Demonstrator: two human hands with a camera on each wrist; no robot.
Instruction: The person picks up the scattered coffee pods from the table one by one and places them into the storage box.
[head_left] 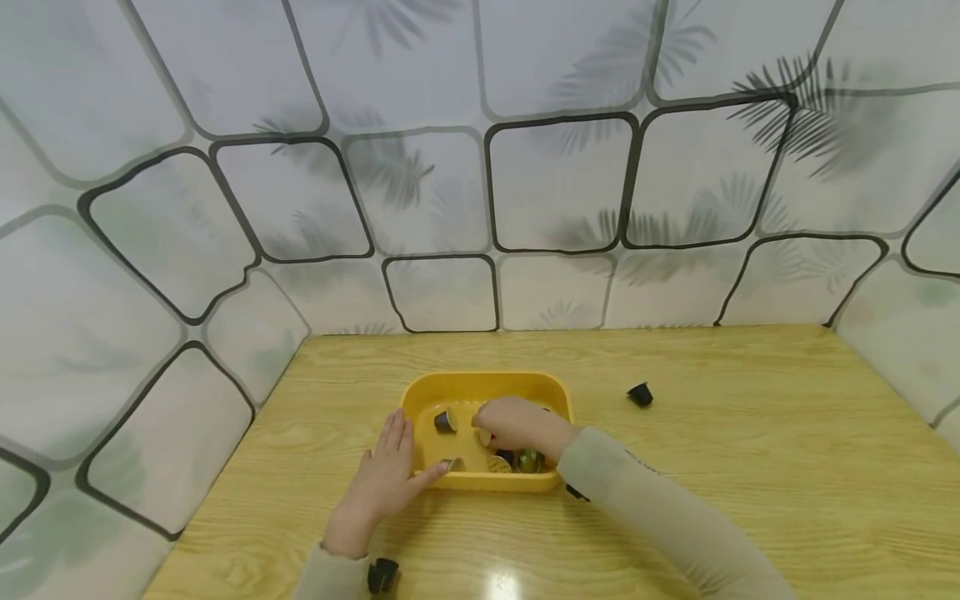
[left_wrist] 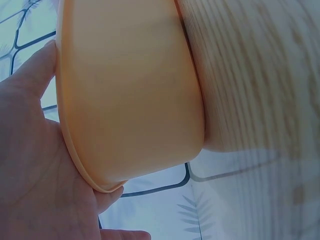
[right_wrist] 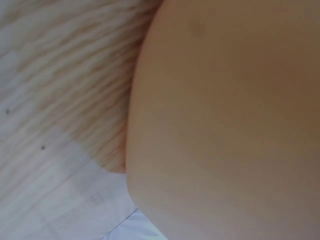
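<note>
Several coffee capsules lie in a yellow plastic tray [head_left: 487, 482]. My right hand [head_left: 517, 423] reaches over its right side with fingers curled down around a capsule [head_left: 483, 437] that is partly covered by them. Resting on the left rim, my left hand [head_left: 386, 471] has its fingers straight and its thumb along the front rim. A pale-lidded capsule [head_left: 453, 464] lies by that thumb. Inside, a dark capsule [head_left: 445, 422] sits left of centre, and a green one [head_left: 529, 461] is near the front right. In the left wrist view, the palm [left_wrist: 45, 165] lies against the tray's edge.
On the wooden table [head_left: 720, 467], a black capsule [head_left: 641, 395] lies right of the tray. Another dark capsule [head_left: 382, 575] is beside the left sleeve, and a dark piece [head_left: 577, 492] shows beside the right sleeve. A patterned wall [head_left: 555, 292] stands behind the table.
</note>
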